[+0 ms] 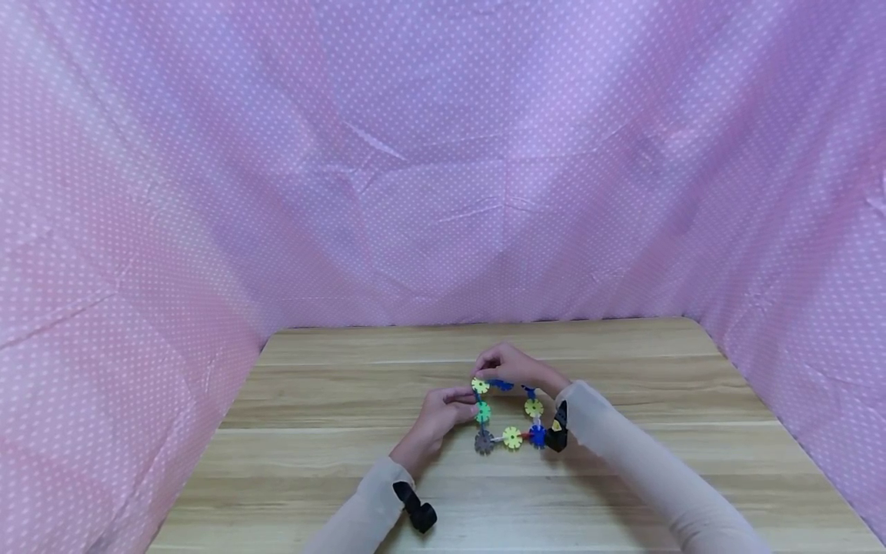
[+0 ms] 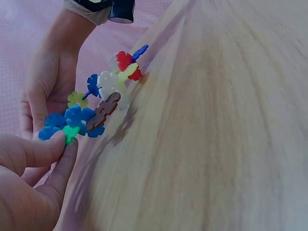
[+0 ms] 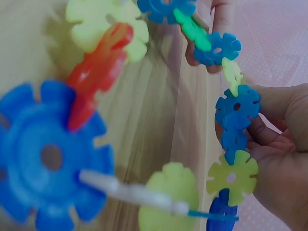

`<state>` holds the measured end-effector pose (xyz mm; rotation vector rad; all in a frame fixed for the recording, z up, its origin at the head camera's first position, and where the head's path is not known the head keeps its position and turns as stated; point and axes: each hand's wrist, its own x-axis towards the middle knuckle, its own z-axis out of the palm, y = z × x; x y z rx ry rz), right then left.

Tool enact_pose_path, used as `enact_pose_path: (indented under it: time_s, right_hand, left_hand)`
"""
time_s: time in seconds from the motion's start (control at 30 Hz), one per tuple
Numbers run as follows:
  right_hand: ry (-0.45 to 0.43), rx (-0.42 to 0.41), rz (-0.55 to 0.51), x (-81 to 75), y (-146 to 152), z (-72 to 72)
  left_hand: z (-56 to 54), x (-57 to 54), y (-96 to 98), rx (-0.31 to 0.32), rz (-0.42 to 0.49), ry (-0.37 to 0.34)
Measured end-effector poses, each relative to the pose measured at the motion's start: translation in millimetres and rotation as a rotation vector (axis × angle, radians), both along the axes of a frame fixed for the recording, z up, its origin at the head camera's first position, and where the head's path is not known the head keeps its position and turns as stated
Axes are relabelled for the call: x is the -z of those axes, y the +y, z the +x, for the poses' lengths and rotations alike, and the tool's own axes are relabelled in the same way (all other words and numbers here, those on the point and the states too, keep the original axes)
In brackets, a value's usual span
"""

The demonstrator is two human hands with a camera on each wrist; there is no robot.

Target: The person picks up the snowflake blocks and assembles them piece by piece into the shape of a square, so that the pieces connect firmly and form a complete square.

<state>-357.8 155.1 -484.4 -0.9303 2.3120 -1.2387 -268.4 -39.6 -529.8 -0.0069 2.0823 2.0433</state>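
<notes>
A ring of interlocking plastic snowflake discs [image 1: 512,438], in blue, yellow, green, red, white and a dark colour, is held in both hands above the table. My left hand [image 1: 439,419] is at the ring's left side, thumb and finger pinching a green disc [image 2: 70,134]. My right hand [image 1: 511,363] reaches over to the far left corner. Seen from the right wrist, its fingers hold the ring around the linked blue discs [image 3: 237,106] near a pale yellow disc [image 3: 233,77]. The right hand hides part of the ring's far side in the head view.
A wood-grain table [image 1: 332,462] lies under the hands. Pink polka-dot cloth [image 1: 443,192] hangs behind it and along both sides. Each wrist wears a black strap with a small camera, one near the left sleeve [image 1: 370,492] and one near the right sleeve [image 1: 623,446].
</notes>
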Motion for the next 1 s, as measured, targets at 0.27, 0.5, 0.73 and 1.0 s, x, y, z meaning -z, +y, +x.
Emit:
enact_pose_path:
  time_s: [0.27,0.5,0.73,1.0]
  right_hand:
    - [-0.002,-0.009,0.003,-3.7,-1.4,1.0]
    - [0.02,-0.011,0.014,-5.0,0.7,-1.2]
    - [0.052,-0.007,0.005,-3.2,1.0,-3.7]
    - [0.067,0.006,0.012,-1.8,0.0,-4.6]
  left_hand:
    - [0.5,-1.8,0.3,-0.005,-0.007,0.006]
    - [-1.5,-1.1,-3.0,0.015,-0.022,-0.013]
    - [-4.0,0.8,-4.7,0.026,0.001,-0.017]
    - [-4.6,0.1,-1.6,0.006,0.066,-0.044]
